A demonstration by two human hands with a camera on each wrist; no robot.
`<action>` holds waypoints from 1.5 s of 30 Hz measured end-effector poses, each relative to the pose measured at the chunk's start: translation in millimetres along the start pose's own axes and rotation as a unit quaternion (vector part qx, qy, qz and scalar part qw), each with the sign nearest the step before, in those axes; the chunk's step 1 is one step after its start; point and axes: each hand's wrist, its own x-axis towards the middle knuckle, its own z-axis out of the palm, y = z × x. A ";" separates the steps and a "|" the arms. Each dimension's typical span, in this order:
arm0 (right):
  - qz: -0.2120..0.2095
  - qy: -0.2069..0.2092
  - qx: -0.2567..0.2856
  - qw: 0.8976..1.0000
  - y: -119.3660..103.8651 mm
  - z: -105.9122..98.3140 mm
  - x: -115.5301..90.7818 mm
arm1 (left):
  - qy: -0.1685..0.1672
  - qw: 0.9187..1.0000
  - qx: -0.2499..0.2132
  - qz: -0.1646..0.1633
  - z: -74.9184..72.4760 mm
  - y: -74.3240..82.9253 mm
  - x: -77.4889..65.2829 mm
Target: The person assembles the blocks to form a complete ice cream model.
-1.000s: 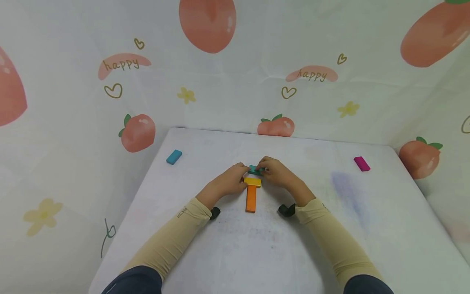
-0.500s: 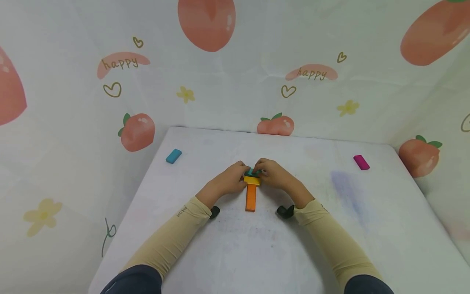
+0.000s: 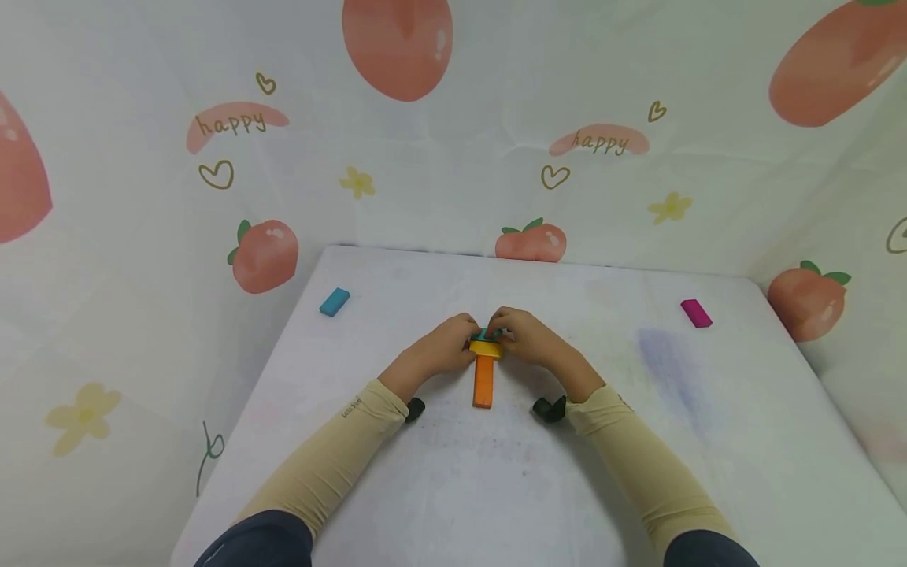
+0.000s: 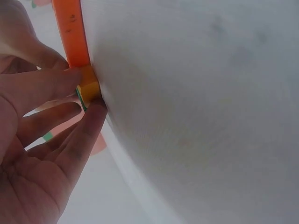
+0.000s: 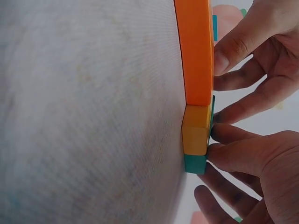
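An orange block (image 3: 483,384) lies lengthwise toward the person. Across its far end is a yellow block (image 3: 485,348), and right behind that a teal block (image 3: 485,334), partly covered by fingers. My left hand (image 3: 445,345) grips the left end of the yellow block, thumb at its near side and a fingertip at its far side, as the left wrist view shows. My right hand (image 3: 530,337) pinches the teal block from the right, thumb close by the yellow block's end. In the right wrist view, a green edge shows above the yellow block (image 5: 195,130), and the pieces sit against one another.
A blue block (image 3: 335,302) lies at the table's far left and a magenta block (image 3: 697,313) at its far right. Behind the table (image 3: 496,488) hangs a white cloth (image 3: 453,173) printed with peaches.
The right hand has drawn the teal block toward the person and slightly left, closing the gap to the yellow block. The left hand has stayed almost in place.
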 end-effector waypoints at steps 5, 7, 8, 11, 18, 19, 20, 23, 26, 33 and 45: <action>0.004 0.000 0.009 1.000 0.4 0.8 -1.7 | -0.004 1.000 -0.004 0.001 -0.1 1.0 0.7; 0.005 0.001 0.009 1.000 1.3 1.4 -2.2 | -0.004 1.000 -0.003 0.002 0.2 0.9 1.0; 0.004 0.001 0.009 1.000 1.6 1.7 -2.5 | -0.004 1.000 -0.002 0.003 0.4 0.7 1.2; 0.006 0.002 0.010 1.000 2.5 1.9 -3.4 | -0.002 1.000 0.005 0.008 0.9 -0.1 1.7; 0.051 0.010 0.018 0.998 8.9 -6.1 -11.8 | -0.006 1.000 0.020 0.008 3.2 -1.0 3.2; 0.065 0.015 0.017 0.998 11.2 -8.5 -14.0 | -0.007 1.000 0.023 0.004 3.6 -0.8 3.4; 0.079 0.021 0.016 0.997 13.8 -11.7 -16.5 | -0.008 1.000 0.024 0.001 3.9 -0.4 3.6; 0.119 0.048 0.005 0.992 25.7 -23.5 -27.0 | -0.010 1.000 0.027 -0.008 3.7 1.5 4.2; 0.140 0.083 -0.014 0.987 44.3 -38.6 -41.1 | -0.011 0.999 0.028 -0.013 1.8 4.5 4.2; 0.199 0.148 -0.056 0.967 87.8 -78.5 -84.3 | -0.016 0.999 0.039 -0.011 1.4 4.6 5.6; 0.352 0.182 -0.132 0.909 134.4 -129.9 -154.8 | -0.018 0.999 0.039 -0.015 2.7 3.4 7.2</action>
